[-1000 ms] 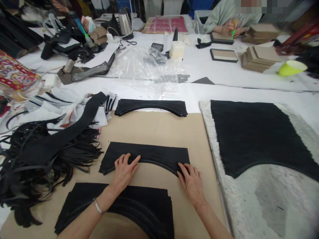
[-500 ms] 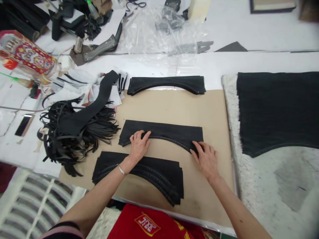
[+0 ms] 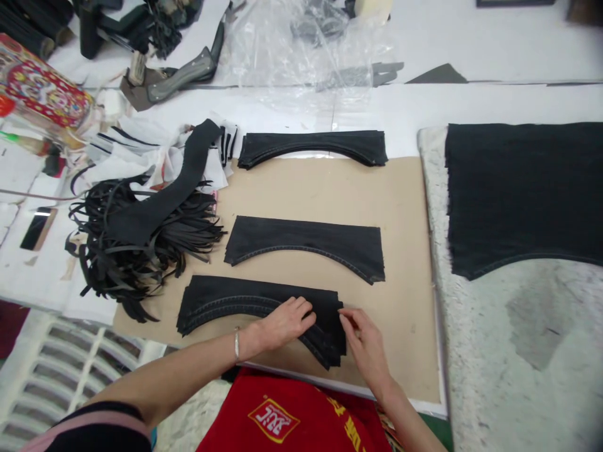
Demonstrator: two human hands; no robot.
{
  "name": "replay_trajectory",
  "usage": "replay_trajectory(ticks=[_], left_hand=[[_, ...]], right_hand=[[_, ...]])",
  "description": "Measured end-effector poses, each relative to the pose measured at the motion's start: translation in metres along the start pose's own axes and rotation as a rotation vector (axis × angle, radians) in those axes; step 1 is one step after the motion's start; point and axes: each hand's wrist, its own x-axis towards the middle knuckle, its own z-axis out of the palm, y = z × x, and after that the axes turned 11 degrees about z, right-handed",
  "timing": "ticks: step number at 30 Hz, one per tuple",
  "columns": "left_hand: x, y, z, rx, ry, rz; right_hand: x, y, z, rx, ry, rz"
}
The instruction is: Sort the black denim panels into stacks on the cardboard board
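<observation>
My left hand (image 3: 288,322) lies over the nearest stack of black fabric pieces (image 3: 214,301), its fingers bent together against the top piece. At the stack's right edge, my right hand (image 3: 365,342) pinches the edge of a black piece between thumb and fingertips. These pieces have a straight back edge and a curved, stitched-looking front edge. Just beyond my hands, a similar black piece (image 3: 306,235) lies flat on the brown board (image 3: 405,251). Another stack of curved black pieces (image 3: 313,141) sits at the board's far edge.
Black strips (image 3: 141,245) are heaped left of the board, beside white scraps (image 3: 132,154). A phone (image 3: 36,229) lies farther left. Clear plastic (image 3: 292,56) and a pair of shears (image 3: 186,75) are at the back. A large black fabric piece (image 3: 522,194) lies on the right.
Both hands have left the middle black piece and come nearer to me, onto the front stack. The middle piece now lies untouched. The view has tilted slightly downward.
</observation>
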Motion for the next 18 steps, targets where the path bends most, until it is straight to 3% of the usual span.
replay_trajectory(ticks=[3,6,9,13,16,18], left_hand=[[0.001,-0.005,-0.002,0.058,-0.017,0.112],[0.002,-0.006,0.002,0.068,-0.015,0.141],[0.003,-0.005,0.006,0.009,0.041,0.029],[0.001,0.002,0.001,-0.09,0.258,-0.223],[-0.004,0.013,-0.007,-0.095,0.366,-0.317],[-0.008,0.021,-0.01,-0.078,0.39,-0.338]], right_hand=[[-0.01,0.006,-0.001,0.072,0.035,0.12],[-0.02,0.009,-0.001,0.156,0.016,0.202],[-0.028,0.008,0.004,0.277,0.045,0.299],[-0.025,-0.009,0.013,0.606,0.076,0.561],[-0.012,-0.034,0.015,0.919,-0.093,0.798],[-0.001,-0.05,0.013,0.988,-0.219,0.859]])
